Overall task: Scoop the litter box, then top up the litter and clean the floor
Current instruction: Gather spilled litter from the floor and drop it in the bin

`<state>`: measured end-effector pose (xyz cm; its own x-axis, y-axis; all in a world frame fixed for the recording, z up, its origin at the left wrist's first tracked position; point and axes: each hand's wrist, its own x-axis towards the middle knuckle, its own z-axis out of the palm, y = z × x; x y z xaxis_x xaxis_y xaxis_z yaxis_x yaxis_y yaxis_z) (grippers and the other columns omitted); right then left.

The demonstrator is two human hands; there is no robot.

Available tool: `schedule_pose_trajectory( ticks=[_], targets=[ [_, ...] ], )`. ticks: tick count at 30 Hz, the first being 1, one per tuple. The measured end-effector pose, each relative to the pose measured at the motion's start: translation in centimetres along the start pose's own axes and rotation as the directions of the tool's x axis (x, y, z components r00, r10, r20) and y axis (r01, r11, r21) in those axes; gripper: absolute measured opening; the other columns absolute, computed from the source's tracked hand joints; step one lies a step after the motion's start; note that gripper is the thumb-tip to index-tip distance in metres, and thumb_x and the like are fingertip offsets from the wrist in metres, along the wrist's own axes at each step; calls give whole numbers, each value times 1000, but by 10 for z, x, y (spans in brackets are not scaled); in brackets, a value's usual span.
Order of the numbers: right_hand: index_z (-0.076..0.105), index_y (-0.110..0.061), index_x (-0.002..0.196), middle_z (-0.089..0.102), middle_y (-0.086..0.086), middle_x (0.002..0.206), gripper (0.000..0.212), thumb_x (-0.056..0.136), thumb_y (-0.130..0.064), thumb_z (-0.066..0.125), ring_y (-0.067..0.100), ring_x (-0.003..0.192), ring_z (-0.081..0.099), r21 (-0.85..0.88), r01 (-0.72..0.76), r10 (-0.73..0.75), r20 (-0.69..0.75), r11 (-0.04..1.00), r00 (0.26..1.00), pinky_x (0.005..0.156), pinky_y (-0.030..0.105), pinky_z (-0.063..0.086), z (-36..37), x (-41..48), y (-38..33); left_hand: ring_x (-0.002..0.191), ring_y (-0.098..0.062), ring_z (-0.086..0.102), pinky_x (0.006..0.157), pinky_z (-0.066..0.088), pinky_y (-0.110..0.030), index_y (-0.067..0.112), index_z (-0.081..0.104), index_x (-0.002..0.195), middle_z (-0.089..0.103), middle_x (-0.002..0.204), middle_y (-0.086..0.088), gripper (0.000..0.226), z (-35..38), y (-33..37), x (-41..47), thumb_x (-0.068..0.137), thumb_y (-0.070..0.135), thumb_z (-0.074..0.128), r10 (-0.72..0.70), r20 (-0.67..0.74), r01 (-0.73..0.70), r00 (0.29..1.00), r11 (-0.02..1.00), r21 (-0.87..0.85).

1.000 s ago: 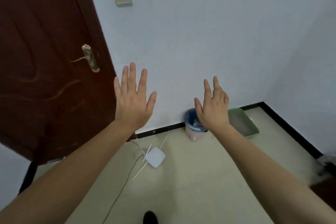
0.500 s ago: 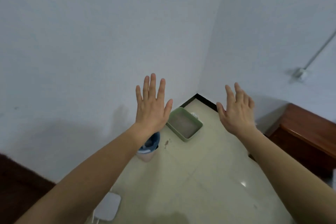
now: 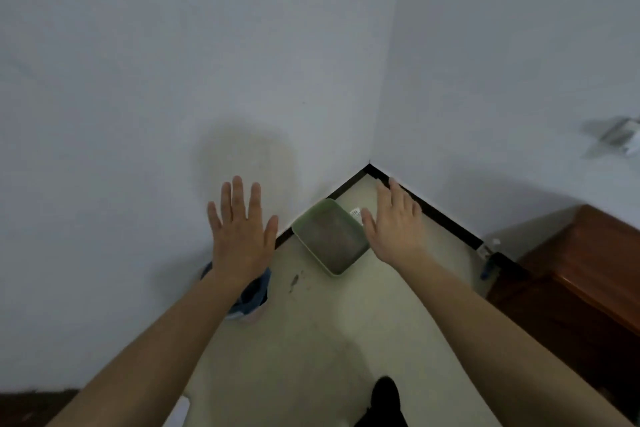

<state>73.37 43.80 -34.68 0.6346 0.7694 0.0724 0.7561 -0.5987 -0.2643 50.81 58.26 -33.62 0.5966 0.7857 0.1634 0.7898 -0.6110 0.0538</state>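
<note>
The green litter box (image 3: pixel 330 236) sits on the floor (image 3: pixel 311 340) in the wall corner, between and beyond both hands, its long axis running diagonally toward the corner. The right hand (image 3: pixel 394 225) looks nearer it than the left hand (image 3: pixel 240 236); both are spread flat and hold nothing.

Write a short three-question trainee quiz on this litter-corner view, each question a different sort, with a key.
1. True or false: the left hand is holding a scoop.
2. Where does the green litter box sit? A) in the wall corner B) on the wooden furniture C) inside the blue-lined bin
3. Fill in: dark specks lie on the floor between the bin and the ____.

Key: 1 false, both it and the right hand are open and empty; 2 A; 3 litter box.
</note>
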Motion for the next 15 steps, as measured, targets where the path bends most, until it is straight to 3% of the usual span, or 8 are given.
schedule_pose_trajectory(
  ticks=[5,8,11,15],
  targets=[
    [20,-12,154,23,16,159,63,102,-44,35,33,145,26,-26,102,-97,147,994,984,116,49,23,29,78,-1,147,-37,10,115,16,-61,9,18,153,12,159,-22,71,15,5,39,97,51,23,-94,23,93,995,995,36],
    [22,-11,154,25,16,158,63,102,-44,35,33,144,28,-7,147,-143,188,989,972,116,50,24,51,101,-22,146,-39,12,114,18,-61,8,22,153,14,158,-23,69,31,-10,47,98,49,28,-71,39,68,997,995,71],
    [30,-12,152,32,16,156,61,101,-43,40,34,141,34,-5,167,-163,200,986,966,114,52,28,74,117,-47,147,-38,8,114,17,-61,9,20,153,9,160,-22,69,49,-34,60,99,50,23,-86,68,82,994,995,62],
    [21,-15,155,24,13,159,61,102,-41,37,31,145,25,-38,166,-151,259,985,954,118,49,22,107,132,-69,148,-36,2,117,11,-58,11,13,154,3,161,-18,70,78,-62,82,97,52,13,-93,119,93,989,996,5]
  ],
)
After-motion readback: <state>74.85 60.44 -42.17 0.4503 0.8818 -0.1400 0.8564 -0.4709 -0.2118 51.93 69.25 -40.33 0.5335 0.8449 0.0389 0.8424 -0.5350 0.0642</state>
